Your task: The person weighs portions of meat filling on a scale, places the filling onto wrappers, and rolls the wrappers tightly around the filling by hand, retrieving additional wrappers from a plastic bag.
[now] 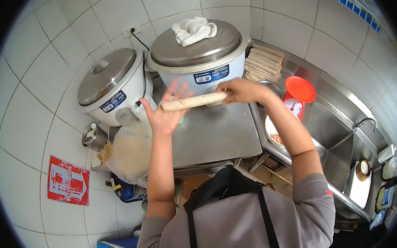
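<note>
A long, pale rolled piece (195, 101) is held level above the steel table (217, 138). My right hand (238, 91) grips its right end between thumb and fingers. Under its left end, my left hand (164, 114) is spread with the palm up and the fingers apart, slightly blurred; the roll's end lies against or just over the palm. Behind my hands stands a large white cooker (197, 74) with a steel lid. Similar pale rolls (264, 63) are stacked at the back right.
A second cooker (110, 90) and a plastic bag (129, 151) are at the left. To the right are a red scale (300, 90), a white bowl (271, 127) with food pieces, partly behind my forearm, and a steel sink (336, 147) with a faucet (364, 123).
</note>
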The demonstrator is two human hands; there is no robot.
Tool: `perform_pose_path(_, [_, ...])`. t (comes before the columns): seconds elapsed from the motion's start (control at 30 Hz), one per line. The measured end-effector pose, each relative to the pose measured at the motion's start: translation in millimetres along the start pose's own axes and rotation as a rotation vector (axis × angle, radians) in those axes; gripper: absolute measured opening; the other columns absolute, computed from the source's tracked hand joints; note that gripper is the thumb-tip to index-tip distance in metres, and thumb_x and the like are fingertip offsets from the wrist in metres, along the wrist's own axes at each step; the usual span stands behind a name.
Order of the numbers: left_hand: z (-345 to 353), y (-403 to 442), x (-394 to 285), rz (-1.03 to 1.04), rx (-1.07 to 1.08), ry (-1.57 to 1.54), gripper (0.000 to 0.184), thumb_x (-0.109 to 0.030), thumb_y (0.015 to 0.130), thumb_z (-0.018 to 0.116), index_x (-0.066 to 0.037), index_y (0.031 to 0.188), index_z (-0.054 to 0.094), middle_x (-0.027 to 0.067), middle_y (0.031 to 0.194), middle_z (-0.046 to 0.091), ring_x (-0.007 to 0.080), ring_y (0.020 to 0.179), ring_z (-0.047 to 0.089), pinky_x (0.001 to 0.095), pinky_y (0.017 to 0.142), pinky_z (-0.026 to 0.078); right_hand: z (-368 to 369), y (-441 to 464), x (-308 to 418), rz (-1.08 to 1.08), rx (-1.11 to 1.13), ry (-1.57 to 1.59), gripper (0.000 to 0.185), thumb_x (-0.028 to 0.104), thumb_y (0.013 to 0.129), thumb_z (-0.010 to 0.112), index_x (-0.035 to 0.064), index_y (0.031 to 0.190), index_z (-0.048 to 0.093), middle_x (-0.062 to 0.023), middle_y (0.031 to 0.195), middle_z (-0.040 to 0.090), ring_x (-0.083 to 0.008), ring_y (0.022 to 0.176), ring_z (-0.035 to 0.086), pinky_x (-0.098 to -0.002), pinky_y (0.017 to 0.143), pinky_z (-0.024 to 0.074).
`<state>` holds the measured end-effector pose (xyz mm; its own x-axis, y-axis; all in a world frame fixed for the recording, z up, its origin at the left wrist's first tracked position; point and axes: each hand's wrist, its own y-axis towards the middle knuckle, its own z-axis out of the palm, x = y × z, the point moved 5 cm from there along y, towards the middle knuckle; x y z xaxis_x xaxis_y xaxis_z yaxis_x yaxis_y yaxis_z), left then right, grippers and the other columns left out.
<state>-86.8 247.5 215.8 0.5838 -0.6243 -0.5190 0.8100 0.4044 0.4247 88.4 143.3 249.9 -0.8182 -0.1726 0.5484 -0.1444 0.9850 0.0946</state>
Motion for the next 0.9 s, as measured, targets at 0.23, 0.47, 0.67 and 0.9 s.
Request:
perform_pose_path(0.23, [-41.8,-19.0,89.6,-0.648,0.231,0.015,0.087,-0.067,0.073,0.052,0.002,0.125,0.040,0.0125,0.092,0.056,0.0190,0.067,0.058,0.0309,0.063,0.051,-20.5,5.9,51.3,-0.223,-0.027,-0.878,0.020,0.006,0.067,0.064,0.0122,0.086,0.062,-0.0023,0.086,0.060,-0.0208,0.093,0.057,-0.0434,0.096,0.0328])
perform_pose_path(0.47, [-6.3,10.5,100.1,-0.587,0.353,0.184,0.049,-0.050,0.074,0.066,-0.006,0.089,0.051,-0.0039,0.053,0.041,0.0064,0.042,0.042,0.0215,0.042,0.037,2.6,2.4,92.1,-0.459,-0.147,-1.131,0.013,0.017,0.072,0.057,0.0158,0.084,0.062,0.0043,0.084,0.056,-0.0150,0.095,0.052,-0.0420,0.103,0.0289])
perform_pose_path(0.67, [20.7,24.3,97.8,-0.394,0.261,0.283,0.044,-0.049,0.076,0.066,-0.008,0.071,0.050,-0.0027,0.051,0.042,0.0067,0.044,0.042,0.0221,0.044,0.037,-18.9,-35.0,115.1,-0.531,-0.623,-0.987,0.026,0.016,0.073,0.057,0.0150,0.098,0.062,-0.0013,0.100,0.057,-0.0178,0.099,0.051,-0.0439,0.106,0.0261])
perform_pose_path(0.9, [30.1,34.6,96.2,-0.084,-0.081,0.732,0.019,-0.022,0.086,0.059,-0.004,0.090,0.054,0.0006,0.063,0.051,0.0080,0.051,0.049,0.0232,0.046,0.040,-6.7,-85.3,66.0,-0.247,-0.856,-0.235,0.032,0.000,0.070,0.062,0.0061,0.101,0.063,-0.0100,0.098,0.058,-0.0269,0.089,0.053,-0.0355,0.077,0.0432])
